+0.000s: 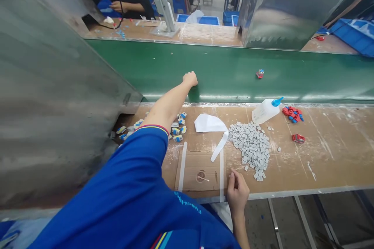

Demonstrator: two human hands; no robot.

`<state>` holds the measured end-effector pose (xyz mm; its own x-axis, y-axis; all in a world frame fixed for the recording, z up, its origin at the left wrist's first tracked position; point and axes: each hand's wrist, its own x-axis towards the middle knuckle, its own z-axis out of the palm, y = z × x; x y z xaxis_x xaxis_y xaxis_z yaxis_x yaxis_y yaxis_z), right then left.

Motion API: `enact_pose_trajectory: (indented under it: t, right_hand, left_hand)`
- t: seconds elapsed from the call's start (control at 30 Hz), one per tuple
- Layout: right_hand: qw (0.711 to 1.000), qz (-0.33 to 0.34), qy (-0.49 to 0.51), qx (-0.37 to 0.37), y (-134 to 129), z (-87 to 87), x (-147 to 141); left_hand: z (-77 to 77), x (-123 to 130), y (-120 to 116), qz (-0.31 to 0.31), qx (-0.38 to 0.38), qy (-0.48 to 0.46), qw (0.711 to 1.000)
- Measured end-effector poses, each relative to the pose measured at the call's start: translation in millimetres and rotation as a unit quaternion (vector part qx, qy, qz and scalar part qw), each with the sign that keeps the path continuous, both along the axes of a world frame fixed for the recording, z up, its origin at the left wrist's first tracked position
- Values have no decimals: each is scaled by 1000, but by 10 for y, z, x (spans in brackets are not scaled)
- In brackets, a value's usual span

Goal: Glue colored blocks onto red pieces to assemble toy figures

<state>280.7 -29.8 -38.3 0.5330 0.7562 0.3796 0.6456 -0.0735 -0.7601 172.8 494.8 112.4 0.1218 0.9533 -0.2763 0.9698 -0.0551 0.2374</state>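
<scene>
My left hand (190,79) rests with curled fingers on the near part of a green conveyor belt (222,62), and a small red and blue assembled part (260,73) lies well to its right. Under my left arm lie blue-and-white plastic parts (179,126). My right hand (237,193) is at the front of the wooden bench (336,155), beside taped cardboard (198,173) holding a cotton swab (203,179). Just beyond it is a heap of small grey pieces (249,148). Its fingertips are pinched, and anything between them is hidden.
A white glue bottle (264,112) and red-blue parts (293,113) stand at the bench's back edge. A steel guard (58,85) rises at the left. Across the belt, a co-worker's hand (117,6) and blue crates (198,19) are visible.
</scene>
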Motion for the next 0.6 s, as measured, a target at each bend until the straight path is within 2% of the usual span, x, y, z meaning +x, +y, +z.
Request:
enact_pose_trajectory:
  t: [0.1, 0.2, 0.27, 0.33, 0.43, 0.5, 0.6]
  right_hand:
    - [1000, 10, 7, -6, -24, -68, 32]
    - [1000, 26, 10, -11, -37, -101, 82]
    - [999, 42, 10, -13, -33, -112, 124]
    - [998, 63, 10, -16, -22, -120, 166]
    - [995, 92, 7, -28, -7, -123, 215]
    - [994, 106, -1, -40, 2, -118, 240]
    - [991, 117, -23, -64, 33, -110, 270]
  left_hand:
    - [236, -49, -223, 3, -4, 8, 1000]
    - [549, -300, -705, -9, 9, -2, 1000]
    - [752, -628, -1184, -25, 16, -18, 999]
    - [914, -1070, -1759, -54, -7, -44, 998]
    - [1044, -1815, -2690, -158, -53, -139, 976]
    - [1048, -2270, -3278, -151, -76, -192, 967]
    - [951, -2828, -4025, -46, -56, -239, 968]
